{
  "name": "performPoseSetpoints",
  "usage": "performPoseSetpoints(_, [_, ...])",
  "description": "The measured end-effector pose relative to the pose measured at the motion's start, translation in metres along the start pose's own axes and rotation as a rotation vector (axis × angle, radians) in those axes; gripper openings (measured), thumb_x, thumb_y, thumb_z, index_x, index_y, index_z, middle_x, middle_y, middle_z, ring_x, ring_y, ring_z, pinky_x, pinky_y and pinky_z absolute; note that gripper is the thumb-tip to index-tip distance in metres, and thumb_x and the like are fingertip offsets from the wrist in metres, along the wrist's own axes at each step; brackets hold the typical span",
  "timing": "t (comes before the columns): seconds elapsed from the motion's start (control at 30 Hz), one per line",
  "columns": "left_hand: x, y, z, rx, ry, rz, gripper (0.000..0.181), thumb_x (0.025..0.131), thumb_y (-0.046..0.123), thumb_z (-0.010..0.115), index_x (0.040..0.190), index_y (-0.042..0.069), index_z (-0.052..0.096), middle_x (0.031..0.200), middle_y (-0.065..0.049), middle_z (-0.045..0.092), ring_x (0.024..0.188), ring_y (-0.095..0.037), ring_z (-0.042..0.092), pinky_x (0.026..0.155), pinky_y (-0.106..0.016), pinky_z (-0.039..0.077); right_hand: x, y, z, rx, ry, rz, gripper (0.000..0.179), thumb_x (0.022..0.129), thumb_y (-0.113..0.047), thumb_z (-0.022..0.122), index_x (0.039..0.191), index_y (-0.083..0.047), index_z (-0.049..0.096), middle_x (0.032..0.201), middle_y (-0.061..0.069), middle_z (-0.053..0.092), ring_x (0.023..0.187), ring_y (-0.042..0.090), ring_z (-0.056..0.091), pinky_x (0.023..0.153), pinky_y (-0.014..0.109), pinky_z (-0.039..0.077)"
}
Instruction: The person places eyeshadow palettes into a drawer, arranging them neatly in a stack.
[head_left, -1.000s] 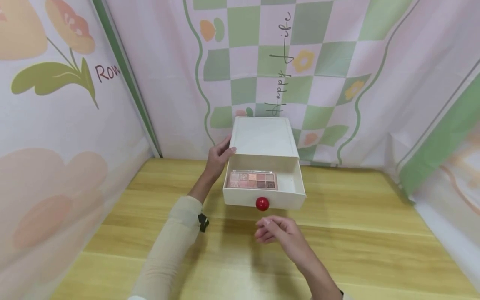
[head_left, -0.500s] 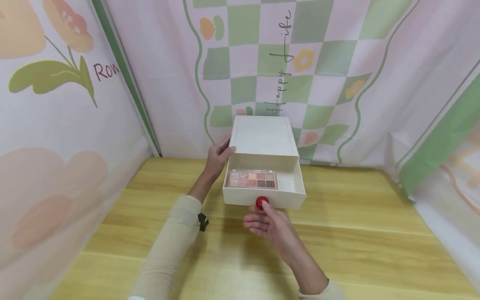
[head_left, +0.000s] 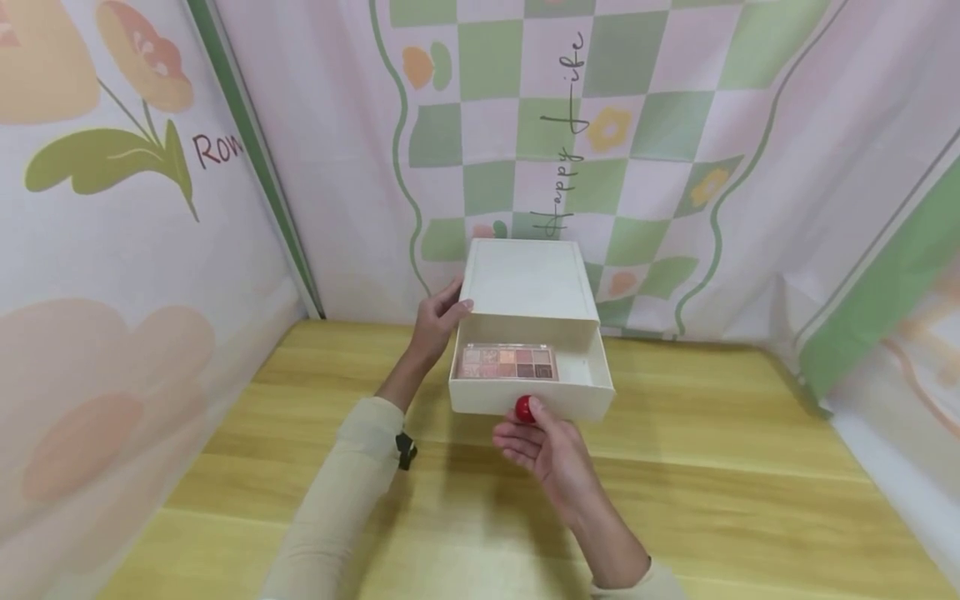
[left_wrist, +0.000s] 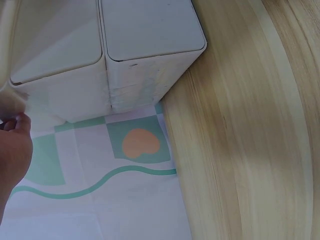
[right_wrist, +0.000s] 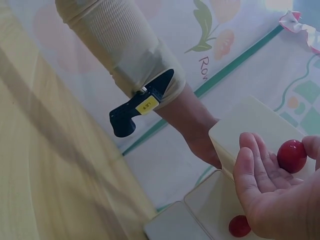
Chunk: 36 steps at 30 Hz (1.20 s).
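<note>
A white drawer box (head_left: 528, 279) stands at the back of the table, its drawer (head_left: 480, 397) pulled out towards me. Inside, on the left, lies an eyeshadow palette (head_left: 507, 364) with a clear lid over several pans in pink and brown. My left hand (head_left: 435, 323) holds the box's left side, thumb at the front upper corner. My right hand (head_left: 562, 471) pinches the round red knob (head_left: 523, 409) on the drawer front, the thumb on its right side. The other fingers extend below it, as the right wrist view shows. Part of my left hand is cut off in its wrist view.
A second red knob (right_wrist: 240, 226) shows lower down in the right wrist view. White box sides (left_wrist: 150, 82) stand stacked in the left wrist view. Behind hangs a patterned curtain (head_left: 495, 125); the wooden table (head_left: 712, 483) spreads out in front.
My right hand has risen from below the drawer front to the red knob and now pinches it. My left hand keeps its place, and the drawer looks equally far out.
</note>
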<state>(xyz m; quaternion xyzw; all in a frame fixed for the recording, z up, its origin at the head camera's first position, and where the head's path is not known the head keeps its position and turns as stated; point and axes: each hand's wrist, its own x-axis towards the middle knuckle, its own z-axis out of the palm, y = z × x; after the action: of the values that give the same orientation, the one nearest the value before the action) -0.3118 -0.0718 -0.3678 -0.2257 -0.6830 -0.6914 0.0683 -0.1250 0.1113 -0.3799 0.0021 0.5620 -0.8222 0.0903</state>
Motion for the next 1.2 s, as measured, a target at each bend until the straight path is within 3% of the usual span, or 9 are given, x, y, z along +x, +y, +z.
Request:
performPoseSetpoints(0.47, [0.001, 0.001, 0.000, -0.004, 0.002, 0.015, 0.067, 0.097, 0.018, 0.055, 0.153, -0.009, 0.031, 0.164, -0.023, 0.032, 0.151, -0.035, 0.040, 0.123, -0.036, 0.040, 0.016, -0.002, 0.004, 0.018, 0.042, -0.046, 0.033, 0.109, -0.031, 0.043, 0.093, -0.011, 0.064, 0.081, -0.004, 0.077, 0.079, 0.010, 0.076, 0.076, 0.023, 0.063])
performPoseSetpoints(0.83, [0.001, 0.000, -0.001, -0.001, -0.001, 0.016, 0.064, 0.097, 0.015, 0.056, 0.153, -0.007, 0.033, 0.164, -0.022, 0.033, 0.150, -0.034, 0.041, 0.121, -0.038, 0.044, 0.031, -0.003, 0.002, 0.038, 0.085, -0.049, 0.032, 0.108, -0.033, 0.046, 0.093, -0.010, 0.064, 0.080, -0.003, 0.076, 0.078, 0.011, 0.076, 0.077, 0.023, 0.063])
performPoseSetpoints(1.2, [0.002, -0.001, -0.001, -0.003, -0.009, 0.025, 0.060, 0.099, 0.012, 0.054, 0.153, -0.006, 0.035, 0.162, -0.023, 0.036, 0.150, -0.034, 0.041, 0.124, -0.039, 0.039, 0.051, -0.008, 0.000, 0.039, 0.096, -0.057, 0.033, 0.107, -0.036, 0.047, 0.095, -0.011, 0.063, 0.080, -0.004, 0.076, 0.079, 0.011, 0.076, 0.075, 0.022, 0.063])
